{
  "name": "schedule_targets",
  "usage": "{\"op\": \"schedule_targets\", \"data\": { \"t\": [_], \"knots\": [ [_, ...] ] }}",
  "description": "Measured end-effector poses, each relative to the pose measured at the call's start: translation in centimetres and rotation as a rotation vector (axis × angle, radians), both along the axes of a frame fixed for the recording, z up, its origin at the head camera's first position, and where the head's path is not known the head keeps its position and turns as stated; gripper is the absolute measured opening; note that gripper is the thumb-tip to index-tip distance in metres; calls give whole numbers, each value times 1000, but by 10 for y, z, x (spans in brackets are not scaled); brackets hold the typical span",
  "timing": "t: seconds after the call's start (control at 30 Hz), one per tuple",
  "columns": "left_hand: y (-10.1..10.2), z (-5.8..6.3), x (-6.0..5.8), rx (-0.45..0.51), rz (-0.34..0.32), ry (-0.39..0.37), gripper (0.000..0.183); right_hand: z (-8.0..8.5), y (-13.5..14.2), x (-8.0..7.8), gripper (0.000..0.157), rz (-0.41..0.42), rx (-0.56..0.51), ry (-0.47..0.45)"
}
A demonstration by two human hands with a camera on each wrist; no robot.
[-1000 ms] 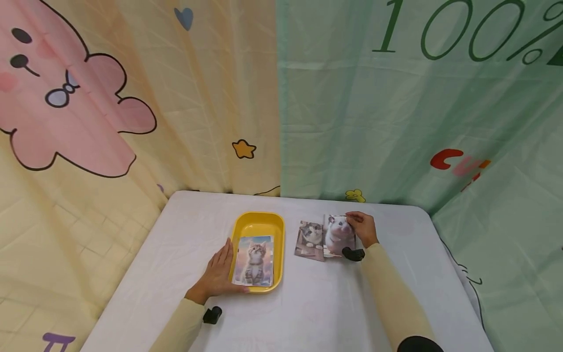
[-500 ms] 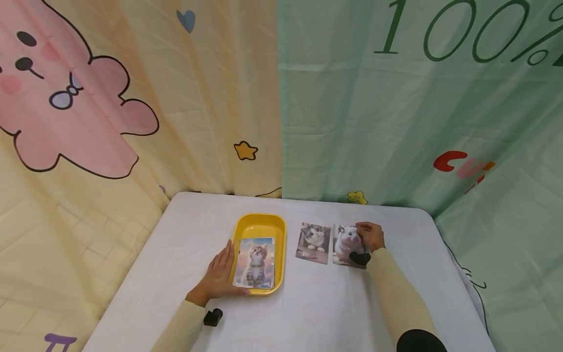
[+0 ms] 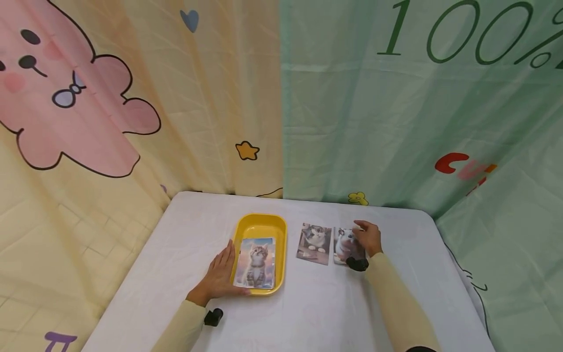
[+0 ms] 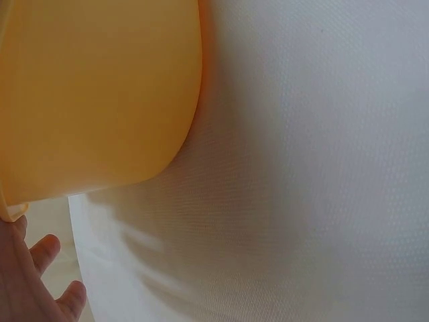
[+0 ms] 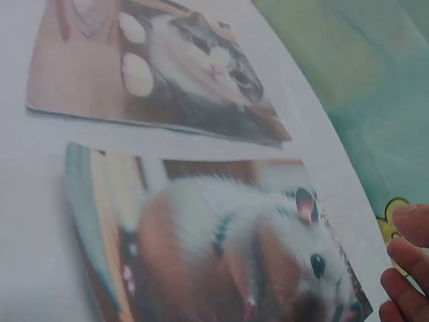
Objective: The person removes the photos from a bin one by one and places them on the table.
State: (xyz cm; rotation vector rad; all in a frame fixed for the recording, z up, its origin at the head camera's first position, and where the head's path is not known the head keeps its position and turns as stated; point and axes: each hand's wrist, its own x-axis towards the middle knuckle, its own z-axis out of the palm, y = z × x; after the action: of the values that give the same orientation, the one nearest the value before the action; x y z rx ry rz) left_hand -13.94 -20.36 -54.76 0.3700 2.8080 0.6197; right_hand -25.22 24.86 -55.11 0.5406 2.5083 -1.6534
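Note:
A yellow tray (image 3: pixel 263 229) holds picture cards, the top one a kitten card (image 3: pixel 256 263) with a pastel sky. My left hand (image 3: pixel 217 277) rests along the tray's left and near rim with fingers extended; the left wrist view shows the tray's outer wall (image 4: pixel 100 100) and my fingertips at its rim. On the white table lie a grey-and-white cat card (image 3: pixel 314 243) and, just to its right, a hamster card (image 3: pixel 345 245). Over the hamster card's upper right corner is my right hand (image 3: pixel 369 238), its fingers loosely bent, apart from the card in the right wrist view.
The white table (image 3: pixel 308 313) has its far edge against the curtains (image 3: pixel 352 122), patterned yellow on the left and green on the right. A gap separates the tray from the two cards. Black wrist cameras sit near each hand.
The hamster card, first held overlapping the cat card's side, went right and down onto the table. My right hand then let go of it. The left hand stayed on the tray.

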Motion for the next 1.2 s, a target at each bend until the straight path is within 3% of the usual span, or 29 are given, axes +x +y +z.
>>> {"op": "schedule_targets", "data": {
  "t": [0.23,0.73,1.2],
  "knots": [
    [1,0,0,1,6,-8,147,8,-29,8,39,79,-8,56],
    [0,1,-1,-19,-2,-3,146,21,-113,24,31,263,-73,285],
    [0,0,-3,-50,-23,25,146,26,-184,26,31,384,-61,308]
  ]
}}
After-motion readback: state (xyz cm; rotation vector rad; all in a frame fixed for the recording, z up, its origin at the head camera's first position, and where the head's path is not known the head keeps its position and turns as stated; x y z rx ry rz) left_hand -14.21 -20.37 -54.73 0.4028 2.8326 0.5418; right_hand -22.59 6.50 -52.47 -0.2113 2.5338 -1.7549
